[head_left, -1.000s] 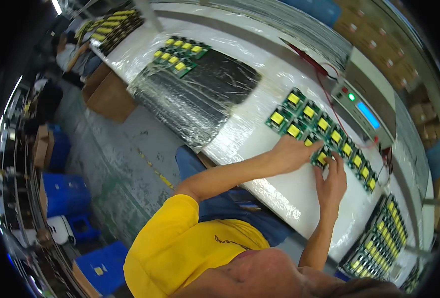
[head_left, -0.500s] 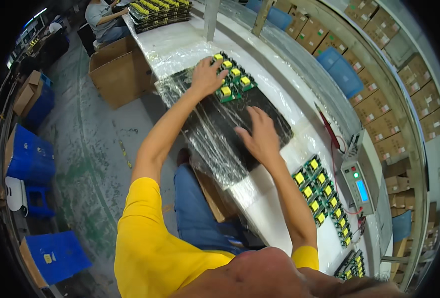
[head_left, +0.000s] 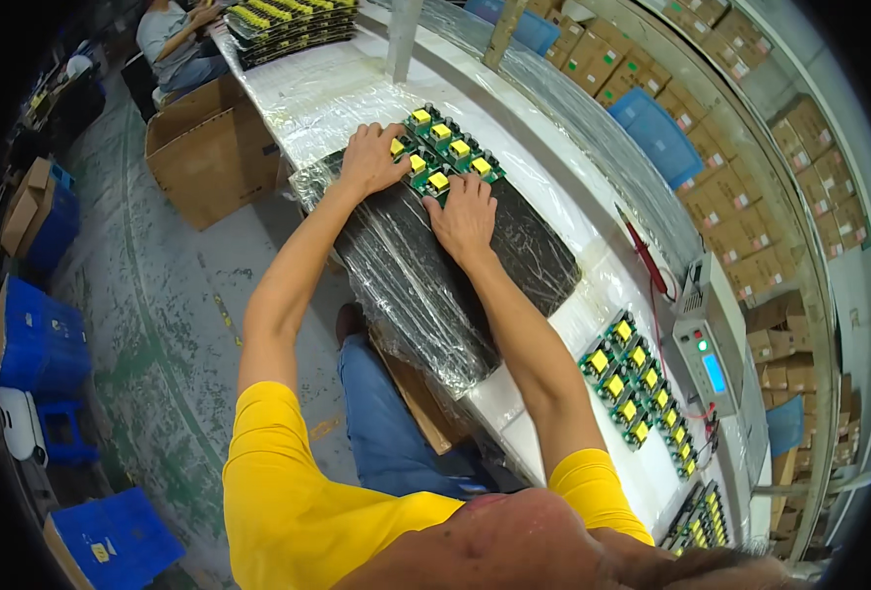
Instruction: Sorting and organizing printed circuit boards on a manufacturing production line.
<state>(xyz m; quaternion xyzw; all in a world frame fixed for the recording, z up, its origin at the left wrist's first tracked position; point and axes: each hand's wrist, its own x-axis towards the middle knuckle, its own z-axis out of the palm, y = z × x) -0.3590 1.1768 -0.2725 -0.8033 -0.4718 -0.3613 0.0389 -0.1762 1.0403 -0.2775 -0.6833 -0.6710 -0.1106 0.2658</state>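
Observation:
A green circuit board panel [head_left: 460, 148] with yellow transformers lies at the far end of a black mat [head_left: 411, 246] covered in clear film. My left hand [head_left: 372, 159] grips the panel's left end, its fingers curled over the boards there. At the near edge, my right hand [head_left: 466, 218] has its thumb and fingertips against the panel, closed on that edge. The undersides of both hands' fingers are hidden.
A tester with a lit blue screen [head_left: 715, 374] and a red probe [head_left: 642, 251] sit at the right. More boards [head_left: 617, 383] lie on the white bench beside it. Stacked panels [head_left: 288, 34] and a cardboard box [head_left: 214, 157] are far left, near another person [head_left: 175, 44].
My right hand has moved forward and left from above the mat to the panel's near edge. My left hand has shifted from on top of the boards to their left end.

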